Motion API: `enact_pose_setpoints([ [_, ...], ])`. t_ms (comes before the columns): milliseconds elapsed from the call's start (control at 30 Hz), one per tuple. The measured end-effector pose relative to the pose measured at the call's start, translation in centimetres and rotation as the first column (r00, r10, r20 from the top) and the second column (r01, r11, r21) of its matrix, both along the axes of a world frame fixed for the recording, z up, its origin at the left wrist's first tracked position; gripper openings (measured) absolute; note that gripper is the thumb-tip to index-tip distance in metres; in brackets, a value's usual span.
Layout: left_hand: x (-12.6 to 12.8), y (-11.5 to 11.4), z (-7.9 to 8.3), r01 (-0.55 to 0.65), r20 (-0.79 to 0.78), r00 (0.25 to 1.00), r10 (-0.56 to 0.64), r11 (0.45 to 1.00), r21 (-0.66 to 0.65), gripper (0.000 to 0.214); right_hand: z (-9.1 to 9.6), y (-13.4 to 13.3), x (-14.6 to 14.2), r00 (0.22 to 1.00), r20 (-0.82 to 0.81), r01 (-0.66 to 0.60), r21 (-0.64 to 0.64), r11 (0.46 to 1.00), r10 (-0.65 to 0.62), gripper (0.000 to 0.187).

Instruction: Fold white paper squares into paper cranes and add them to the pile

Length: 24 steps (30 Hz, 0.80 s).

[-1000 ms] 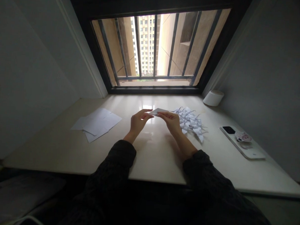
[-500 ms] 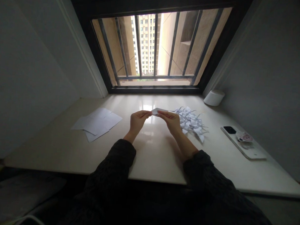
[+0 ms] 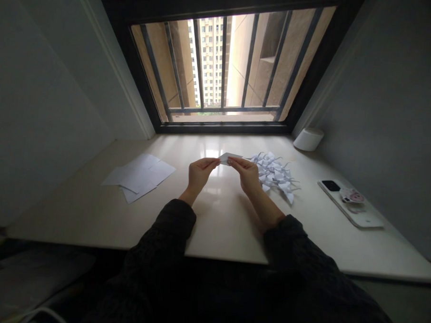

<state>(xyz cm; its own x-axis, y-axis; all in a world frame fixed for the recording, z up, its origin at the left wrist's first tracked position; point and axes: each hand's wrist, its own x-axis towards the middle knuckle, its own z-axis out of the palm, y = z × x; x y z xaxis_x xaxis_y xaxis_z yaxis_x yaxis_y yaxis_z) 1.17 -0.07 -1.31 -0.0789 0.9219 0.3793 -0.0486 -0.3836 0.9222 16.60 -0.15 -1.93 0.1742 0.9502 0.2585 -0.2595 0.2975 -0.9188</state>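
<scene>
Between my two hands is a small folded piece of white paper (image 3: 225,158), raised over the white surface in front of the window. My left hand (image 3: 202,171) pinches its left end between thumb and fingertips. My right hand (image 3: 247,171) is closed on its right part, the thumb lying on the near face. Just right of my right hand lies a pile of folded white paper cranes (image 3: 274,172) with thin pointed ends. The fingers partly cover the paper, so its exact folds cannot be made out.
Loose white paper sheets (image 3: 143,175) lie overlapping on the left of the white tabletop (image 3: 219,228). A phone (image 3: 352,205) with a round grip rests at the right. A white cylindrical object (image 3: 308,139) stands in the back right corner, beside the barred window (image 3: 224,71).
My right thumb and fingers have shifted slightly on the folded paper, and more of its face shows now. Both hands keep hold of it in nearly the same place.
</scene>
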Motion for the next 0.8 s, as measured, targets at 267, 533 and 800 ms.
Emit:
enact_pose_setpoints([
  [267, 0.13, -0.12, 0.03, 0.003, 0.017, 1.000, -0.003, 1.000, 0.005, 0.022, 0.20, -0.12, 0.11, 1.000, 0.000, -0.011, 0.040, 0.999, 0.011, 0.023],
  [533, 0.61, 0.01, -0.59, -0.008, 0.121, 0.993, 0.017, 0.997, -0.072, 0.027, -0.14, 0.08, -0.18, 0.999, -0.050, 0.019, 0.015, 1.000, -0.018, 0.023],
  [800, 0.92, -0.31, -0.29, -0.003, 0.127, 0.992, 0.010, 0.998, -0.059, 0.026, -0.18, 0.04, -0.32, 0.997, -0.066, 0.044, -0.024, 0.999, -0.045, 0.024],
])
